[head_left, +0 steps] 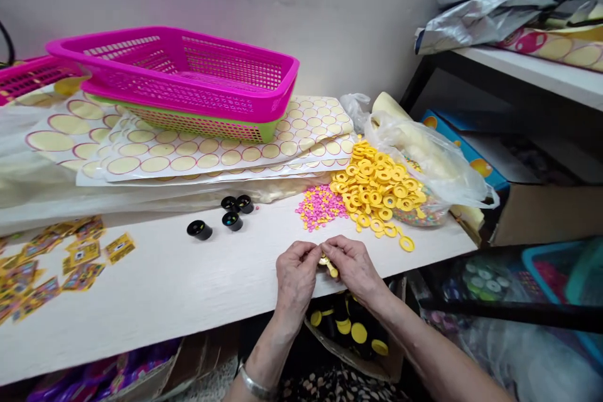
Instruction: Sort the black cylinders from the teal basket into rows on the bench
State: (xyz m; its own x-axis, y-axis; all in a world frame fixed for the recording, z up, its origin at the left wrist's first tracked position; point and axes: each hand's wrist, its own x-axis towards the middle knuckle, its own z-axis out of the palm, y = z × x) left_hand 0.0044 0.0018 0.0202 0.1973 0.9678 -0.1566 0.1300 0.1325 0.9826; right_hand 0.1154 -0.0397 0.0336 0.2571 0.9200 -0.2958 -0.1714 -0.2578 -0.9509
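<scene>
My left hand (298, 270) and my right hand (352, 264) meet at the table's front edge, fingertips pinched together. Between them is a small yellow plastic ring with a handle (328, 264); part of it is hidden by my fingers. Just beyond lies a heap of similar yellow rings with short handles (377, 185). Beside that heap, small pink and yellow beads (321, 206) are spread on the white table (254, 270). Several short black cups (200, 230) stand to the left of my hands, with small coloured bits inside.
Stacked pink and green baskets (188, 91) rest on sticker sheets (188, 163) at the back. Printed yellow cards (82, 254) lie left. A plastic bag (433, 157) sits right of the rings. Below the edge, a box (339, 358) holds black pieces with yellow lids. A shelf (537, 75) stands right.
</scene>
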